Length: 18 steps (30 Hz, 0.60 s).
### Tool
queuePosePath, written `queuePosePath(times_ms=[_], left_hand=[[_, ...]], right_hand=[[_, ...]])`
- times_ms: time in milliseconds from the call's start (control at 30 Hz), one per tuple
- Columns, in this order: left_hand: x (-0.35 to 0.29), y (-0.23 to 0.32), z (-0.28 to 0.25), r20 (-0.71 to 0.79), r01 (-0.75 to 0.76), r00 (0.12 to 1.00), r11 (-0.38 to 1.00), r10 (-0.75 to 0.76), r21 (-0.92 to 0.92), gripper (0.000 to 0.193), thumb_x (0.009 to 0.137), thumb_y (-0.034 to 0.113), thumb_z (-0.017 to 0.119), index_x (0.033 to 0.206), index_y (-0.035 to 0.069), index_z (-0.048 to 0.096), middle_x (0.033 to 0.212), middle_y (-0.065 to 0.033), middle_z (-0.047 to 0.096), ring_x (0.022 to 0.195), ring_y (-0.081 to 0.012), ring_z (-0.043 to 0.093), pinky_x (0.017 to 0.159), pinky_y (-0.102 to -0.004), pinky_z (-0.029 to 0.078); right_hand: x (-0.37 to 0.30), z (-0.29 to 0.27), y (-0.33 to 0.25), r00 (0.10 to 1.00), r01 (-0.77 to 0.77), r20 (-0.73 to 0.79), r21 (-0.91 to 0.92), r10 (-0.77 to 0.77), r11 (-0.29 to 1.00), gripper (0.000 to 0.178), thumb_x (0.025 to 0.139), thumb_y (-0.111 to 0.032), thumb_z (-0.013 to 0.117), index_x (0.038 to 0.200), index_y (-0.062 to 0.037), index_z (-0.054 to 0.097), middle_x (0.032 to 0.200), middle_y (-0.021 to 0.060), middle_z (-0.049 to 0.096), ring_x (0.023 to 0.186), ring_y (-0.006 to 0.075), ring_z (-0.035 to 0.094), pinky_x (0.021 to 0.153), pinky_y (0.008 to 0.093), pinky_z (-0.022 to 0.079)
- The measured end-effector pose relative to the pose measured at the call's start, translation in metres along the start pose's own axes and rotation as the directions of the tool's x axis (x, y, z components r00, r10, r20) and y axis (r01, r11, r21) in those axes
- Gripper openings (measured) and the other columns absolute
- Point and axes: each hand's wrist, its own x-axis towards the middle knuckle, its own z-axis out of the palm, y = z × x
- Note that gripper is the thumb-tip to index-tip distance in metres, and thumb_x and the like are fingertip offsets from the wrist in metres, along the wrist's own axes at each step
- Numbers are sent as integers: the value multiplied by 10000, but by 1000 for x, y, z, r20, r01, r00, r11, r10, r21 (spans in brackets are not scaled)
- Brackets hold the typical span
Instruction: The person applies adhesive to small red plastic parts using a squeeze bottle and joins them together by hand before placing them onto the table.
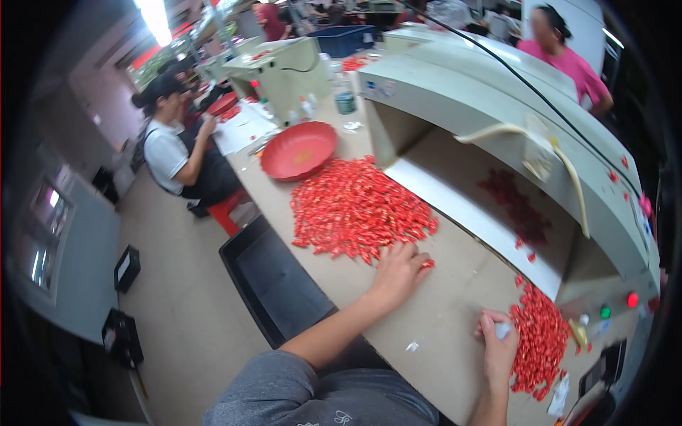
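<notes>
A broad heap of small red pieces with gold flecks [355, 209] lies on the worktable. My left hand [398, 275] rests at the heap's near right edge, palm down, its fingers bent and closed on a small red piece [428, 263]. Farther right, my right hand [499, 348] is curled around a small whitish object [503, 330] whose kind I cannot make out. Just beside that hand lies a second pile of red pieces [540, 337].
A large pale machine housing [462, 82] with an open bay stands behind the table [433, 326]. At the far left of the heap sits a red bowl [298, 150]. A black bin [273, 273] is by the table's left edge. A co-worker [174, 142] sits farther along.
</notes>
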Motion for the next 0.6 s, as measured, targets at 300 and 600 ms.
queuePosePath(times_ms=[300,600], left_hand=[[-5,30,-68,-288,-219,952,881,100,-420,118,798,152,692,892,102,641,851,-60,545,868,-217,522,844,-388,340],[-2,126,-234,-981,-913,-87,380,175,149,227,806,12,621,1032,-5,610,1011,-61,584,974,-223,540,889,-450,372]], right_hand=[[0,13,9,994,-1,114,-27,4,1000,151,915,-117,620,977,21,624,809,53,614,689,88,558,629,229,493],[-1,18,20,996,-19,89,-80,26,997,121,899,-100,636,936,15,635,768,46,624,666,83,572,626,223,502]])
